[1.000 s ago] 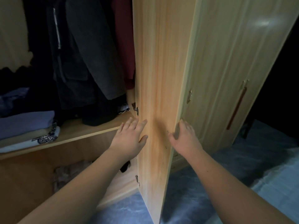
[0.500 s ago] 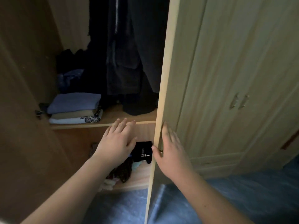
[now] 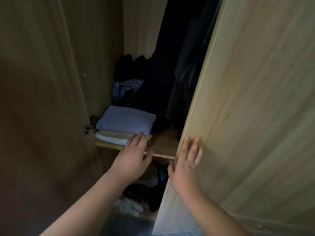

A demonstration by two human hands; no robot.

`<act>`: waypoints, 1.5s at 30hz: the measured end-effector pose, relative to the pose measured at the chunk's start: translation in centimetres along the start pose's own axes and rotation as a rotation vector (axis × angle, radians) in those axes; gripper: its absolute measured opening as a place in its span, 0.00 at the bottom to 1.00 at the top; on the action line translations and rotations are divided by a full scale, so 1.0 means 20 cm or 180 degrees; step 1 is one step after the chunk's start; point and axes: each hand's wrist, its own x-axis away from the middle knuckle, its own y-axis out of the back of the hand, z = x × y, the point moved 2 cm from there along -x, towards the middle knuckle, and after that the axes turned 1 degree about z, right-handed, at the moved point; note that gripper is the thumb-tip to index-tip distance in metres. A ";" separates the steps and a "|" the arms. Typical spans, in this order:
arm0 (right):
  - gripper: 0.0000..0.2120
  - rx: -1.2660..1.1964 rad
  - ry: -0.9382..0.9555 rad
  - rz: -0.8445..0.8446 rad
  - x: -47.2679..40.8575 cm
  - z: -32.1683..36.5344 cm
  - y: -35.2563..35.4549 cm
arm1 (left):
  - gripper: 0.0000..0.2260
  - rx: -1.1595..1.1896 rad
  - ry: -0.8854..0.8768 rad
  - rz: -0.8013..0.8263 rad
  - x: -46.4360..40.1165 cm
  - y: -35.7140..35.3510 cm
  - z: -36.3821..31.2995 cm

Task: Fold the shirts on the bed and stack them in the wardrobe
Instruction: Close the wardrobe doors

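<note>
A stack of folded shirts (image 3: 122, 123) lies on the wardrobe shelf (image 3: 163, 147), a lavender one on top, a tan one and a white one beneath. My left hand (image 3: 133, 159) hovers with straight fingers in front of the shelf edge, fingertips near the stack's right corner. My right hand (image 3: 185, 160) lies flat on the outer face of the right wardrobe door (image 3: 247, 116), thumb at its edge. Neither hand holds anything.
The left wardrobe door (image 3: 42, 116) stands open at the left, its hinge (image 3: 88, 128) beside the stack. Dark coats (image 3: 184, 74) hang above the shelf. A starry blue cloth (image 3: 126, 87) sits behind the stack. Jumbled clothes (image 3: 143, 193) fill the lower compartment.
The right door has swung further toward closing under my right hand, narrowing the gap. My view has shifted right and closer; my left hand stays before the shelf.
</note>
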 end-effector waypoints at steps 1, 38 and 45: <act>0.50 -0.0018 -0.0076 -0.0025 -0.04 0.02 -0.03 | 0.25 0.0010 0.0007 0.0038 -0.04 -0.01 0.04; 0.32 -0.1463 0.2309 0.1656 0.58 0.97 -0.21 | 0.16 0.2007 0.3015 -0.2581 1.69 0.52 0.61; 0.31 -0.1368 0.2124 0.1395 0.63 1.14 -0.17 | 0.13 0.2525 0.2560 -0.1707 1.44 0.72 0.78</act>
